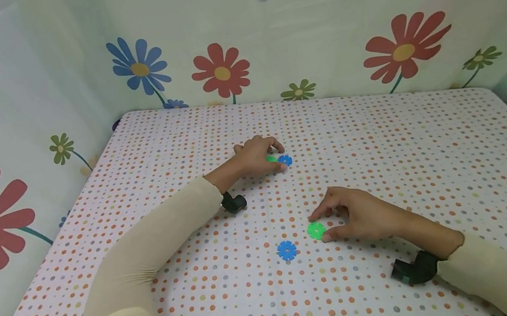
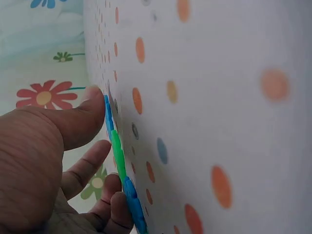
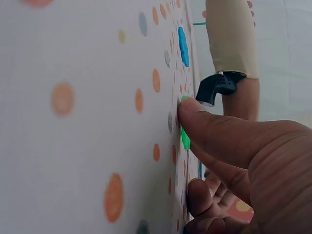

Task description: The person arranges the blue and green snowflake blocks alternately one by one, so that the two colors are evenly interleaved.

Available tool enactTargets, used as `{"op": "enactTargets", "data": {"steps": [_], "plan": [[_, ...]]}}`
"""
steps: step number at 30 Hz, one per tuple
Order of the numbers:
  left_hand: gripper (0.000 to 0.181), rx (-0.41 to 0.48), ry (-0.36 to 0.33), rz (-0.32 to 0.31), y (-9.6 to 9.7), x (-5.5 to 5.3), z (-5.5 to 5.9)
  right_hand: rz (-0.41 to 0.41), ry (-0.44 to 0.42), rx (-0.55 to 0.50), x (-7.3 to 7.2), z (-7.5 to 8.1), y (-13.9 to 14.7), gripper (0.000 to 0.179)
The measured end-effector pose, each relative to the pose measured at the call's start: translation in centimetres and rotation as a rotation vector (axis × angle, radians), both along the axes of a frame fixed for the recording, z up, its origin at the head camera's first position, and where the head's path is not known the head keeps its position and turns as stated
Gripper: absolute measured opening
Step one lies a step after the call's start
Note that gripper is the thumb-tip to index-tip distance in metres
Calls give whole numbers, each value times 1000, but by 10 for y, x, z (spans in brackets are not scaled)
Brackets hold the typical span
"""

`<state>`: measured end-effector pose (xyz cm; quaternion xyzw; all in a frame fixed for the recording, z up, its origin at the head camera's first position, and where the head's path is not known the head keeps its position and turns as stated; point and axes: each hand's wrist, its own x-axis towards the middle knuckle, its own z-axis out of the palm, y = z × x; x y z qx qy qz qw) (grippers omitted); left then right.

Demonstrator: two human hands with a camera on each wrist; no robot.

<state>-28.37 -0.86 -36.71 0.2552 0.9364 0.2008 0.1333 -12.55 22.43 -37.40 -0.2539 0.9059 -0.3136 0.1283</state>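
At mid-table, my left hand (image 1: 256, 158) has its thumb and forefinger at opposite edges of a blue notched disc (image 1: 285, 160). Beside that lies a green notched disc (image 1: 271, 159), partly under the hand. The left wrist view shows another blue notched disc (image 2: 135, 207) by the curled lower fingers, in a row with these two, flat along the table. Closer to me, my right hand (image 1: 358, 213) pinches a lone green notched disc (image 1: 316, 230) by its rim, thumb on the near side and forefinger on the far side. Just left of it, a loose blue notched disc (image 1: 286, 251) lies flat.
A dotted white cloth covers the table (image 1: 380, 131). Flower-printed curtains (image 1: 321, 18) hang behind and at the sides. Small black cameras sit on the left wrist (image 1: 233, 203) and right wrist (image 1: 415, 268).
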Motion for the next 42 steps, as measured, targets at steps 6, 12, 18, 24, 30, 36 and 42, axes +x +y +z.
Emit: {"op": "enactTargets", "data": {"steps": [6,12,18,24,30,36,42], "plan": [[40,-15,5,-7,-1,-1,-1,-5,8,10,1,-1,-2,27],[34,-9,46,-7,-1,-2,-5,-17,15,31,3,0,-3,27],[35,-4,41,-7,-1,-2,-6,-8,13,43,3,0,-3,27],[33,16,29,-5,-2,-2,-6,18,3,35,4,-1,-3,26],[30,33,23,-4,-2,-4,-7,31,8,32,4,0,-2,27],[26,63,24,-2,-2,-4,-7,99,-10,28,-1,4,1,34],[24,64,28,1,-2,-3,-6,139,-33,19,-6,7,1,32]]}}
